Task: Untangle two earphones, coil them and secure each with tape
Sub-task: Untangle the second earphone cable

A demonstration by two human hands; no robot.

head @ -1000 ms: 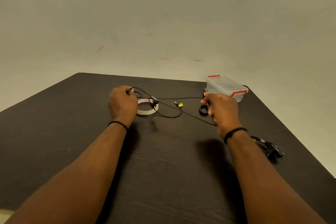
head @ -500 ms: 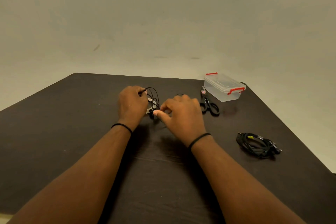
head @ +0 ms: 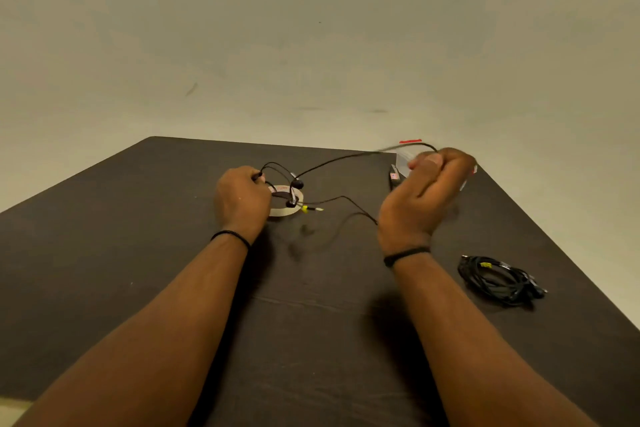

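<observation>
on the dark worktop the left hand sits left of centre, its grip narrow, fingers curled round a few loops of the black earphone cable. just right of that hand the roll of tape lies flat, partly behind the knuckles, with the earbuds hanging over it and the yellow-marked plug lying just past its right edge. from the loops the cable runs up and to the right, off the worktop, to the right hand, which is raised and blurred; its grip is closed round the cable, which arches over the top of the fist, while another strand trails down to the worktop near the wrist. behind this hand the scissors and a clear box with red clips are mostly hidden. at the far right, well apart from both hands, the second earphone lies in a loose black bundle on the worktop.
</observation>
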